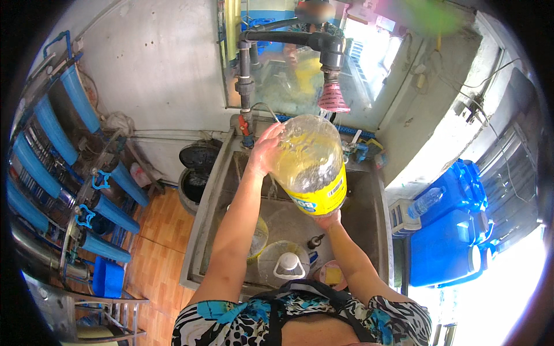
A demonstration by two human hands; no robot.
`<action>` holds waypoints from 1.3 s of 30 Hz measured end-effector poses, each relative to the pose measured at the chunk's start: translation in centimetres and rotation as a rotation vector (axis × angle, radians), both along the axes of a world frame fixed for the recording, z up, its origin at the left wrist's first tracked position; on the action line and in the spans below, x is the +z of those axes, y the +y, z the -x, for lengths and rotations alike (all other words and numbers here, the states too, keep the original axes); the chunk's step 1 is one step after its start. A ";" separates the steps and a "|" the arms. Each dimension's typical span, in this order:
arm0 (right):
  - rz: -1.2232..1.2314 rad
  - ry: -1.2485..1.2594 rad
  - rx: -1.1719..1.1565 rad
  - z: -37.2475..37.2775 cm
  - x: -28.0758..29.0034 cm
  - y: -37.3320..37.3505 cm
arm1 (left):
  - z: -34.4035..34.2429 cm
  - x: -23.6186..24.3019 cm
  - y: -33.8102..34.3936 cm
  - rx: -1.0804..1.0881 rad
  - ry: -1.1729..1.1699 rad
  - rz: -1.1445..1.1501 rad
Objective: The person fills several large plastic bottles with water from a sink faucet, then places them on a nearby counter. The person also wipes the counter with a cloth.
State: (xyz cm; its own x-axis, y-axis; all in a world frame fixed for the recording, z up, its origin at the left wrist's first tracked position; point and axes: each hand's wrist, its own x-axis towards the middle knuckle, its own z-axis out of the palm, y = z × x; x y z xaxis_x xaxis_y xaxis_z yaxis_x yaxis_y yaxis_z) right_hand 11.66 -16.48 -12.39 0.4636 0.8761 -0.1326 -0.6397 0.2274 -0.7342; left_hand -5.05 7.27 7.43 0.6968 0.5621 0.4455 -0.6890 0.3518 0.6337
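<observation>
My left hand (pixel 266 149) grips the side of a large clear plastic jug (pixel 309 153) with a yellow label. My right hand (pixel 328 218) holds its lower end, fingers mostly hidden behind it. The jug is tilted, rounded end up, just below a faucet head (pixel 333 98) wrapped in pink material, with water streaming down. Below, in the grey sink (pixel 193 254), are another jug (pixel 288 265) with a white handle, a second partly hidden container (pixel 257 239), a small dark object (pixel 314 242) and a pink bowl (pixel 332 275) with a yellow sponge.
Black pipes (pixel 277 39) and an orange valve (pixel 243 124) stand above the sink. Blue filter housings (pixel 55 132) line the left wall. A dark bin (pixel 196 181) sits left of the sink. Blue jerrycans (pixel 441 242) and a small bottle (pixel 426 202) are at right.
</observation>
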 end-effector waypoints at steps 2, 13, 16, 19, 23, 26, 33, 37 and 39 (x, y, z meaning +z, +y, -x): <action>0.212 0.214 -0.117 -0.6 -1.5 -0.1 | -1.6 0.2 0.4 0.034 0.065 0.094; 0.574 0.386 0.030 2.0 -3.8 -1.3 | -8.1 2.3 -2.1 0.606 0.548 -0.109; 0.553 0.360 0.051 3.6 -3.7 -1.3 | -9.7 3.5 -4.3 0.693 0.726 -0.264; 0.511 0.495 0.095 4.4 -4.0 -1.0 | -10.5 4.9 -5.8 0.681 0.759 -0.356; 0.449 0.503 0.121 4.8 -4.7 -1.0 | -9.0 6.1 -7.5 0.673 0.705 -0.426; 0.404 0.455 0.102 4.7 -4.5 -0.8 | -5.8 6.4 -5.6 0.330 0.548 -0.208; 0.321 0.532 -0.087 5.0 0.0 1.7 | 0.9 1.4 1.0 0.338 0.109 0.188; 0.049 0.496 -0.141 5.5 2.8 4.7 | 5.0 -0.4 2.8 0.276 -0.113 0.286; -0.219 0.427 -0.148 5.7 3.7 6.2 | 6.3 -0.9 2.9 0.254 -0.194 0.271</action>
